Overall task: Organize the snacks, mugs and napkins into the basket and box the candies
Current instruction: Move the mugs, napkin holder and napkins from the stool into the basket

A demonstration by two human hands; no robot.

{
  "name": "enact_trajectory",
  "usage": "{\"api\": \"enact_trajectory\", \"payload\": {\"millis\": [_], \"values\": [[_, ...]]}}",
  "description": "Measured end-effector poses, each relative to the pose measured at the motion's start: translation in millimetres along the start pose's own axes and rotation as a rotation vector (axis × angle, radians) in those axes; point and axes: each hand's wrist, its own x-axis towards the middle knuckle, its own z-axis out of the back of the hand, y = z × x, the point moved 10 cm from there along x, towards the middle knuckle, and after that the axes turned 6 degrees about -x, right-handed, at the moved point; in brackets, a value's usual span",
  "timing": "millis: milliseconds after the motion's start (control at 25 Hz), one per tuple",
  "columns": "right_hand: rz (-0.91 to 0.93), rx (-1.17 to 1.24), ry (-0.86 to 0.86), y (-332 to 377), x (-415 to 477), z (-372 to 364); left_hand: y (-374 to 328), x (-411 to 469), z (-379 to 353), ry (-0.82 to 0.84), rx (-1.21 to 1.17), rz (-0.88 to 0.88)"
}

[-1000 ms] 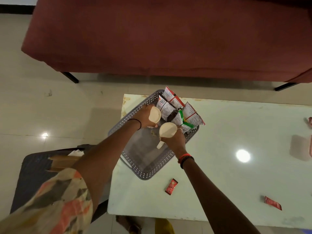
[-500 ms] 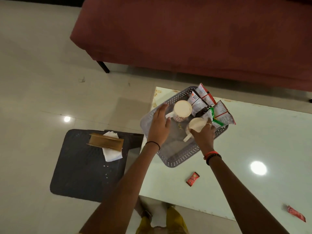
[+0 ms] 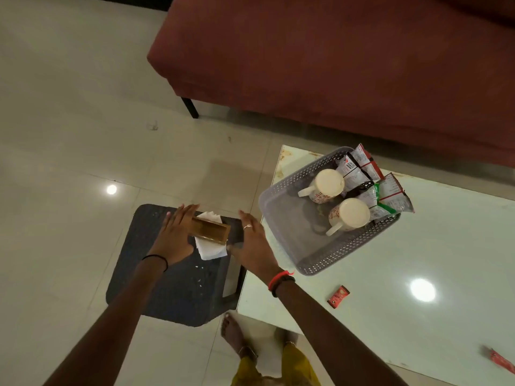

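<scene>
A grey perforated basket (image 3: pixel 281 201) stands on the corner of the white table (image 3: pixel 418 260). Two cream mugs (image 3: pixel 327 185) (image 3: pixel 351 214) and several snack packets (image 3: pixel 390 196) sit inside it. On a dark stool (image 3: pixel 172 291) to the left lies a wooden napkin holder (image 3: pixel 210 230) over white napkins (image 3: pixel 211 250). My left hand (image 3: pixel 174 236) is flat and open, touching the holder's left end. My right hand (image 3: pixel 255 246) hovers open just right of the holder, not touching it. Two red candies (image 3: pixel 338 296) (image 3: pixel 501 363) lie on the table.
A maroon sofa (image 3: pixel 334 65) stands behind the table. The floor is pale glossy tile. My bare feet (image 3: pixel 234 335) are below, between the stool and the table edge.
Both hands let go of the mugs, left them in the basket and swung left to the stool. They now flank the napkin holder. The view has also turned left.
</scene>
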Motion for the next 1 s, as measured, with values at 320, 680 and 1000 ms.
{"api": "enact_trajectory", "payload": {"millis": [320,680,1000], "values": [[0.053,-0.202,0.022,45,22,-63,31,18,8,0.132,-0.073,-0.038],[0.029,-0.210,-0.140,53,20,-33,13,17,30,0.106,-0.122,-0.124],[-0.054,-0.042,-0.292,18,-7,36,-69,32,39,0.117,-0.088,-0.299]]}}
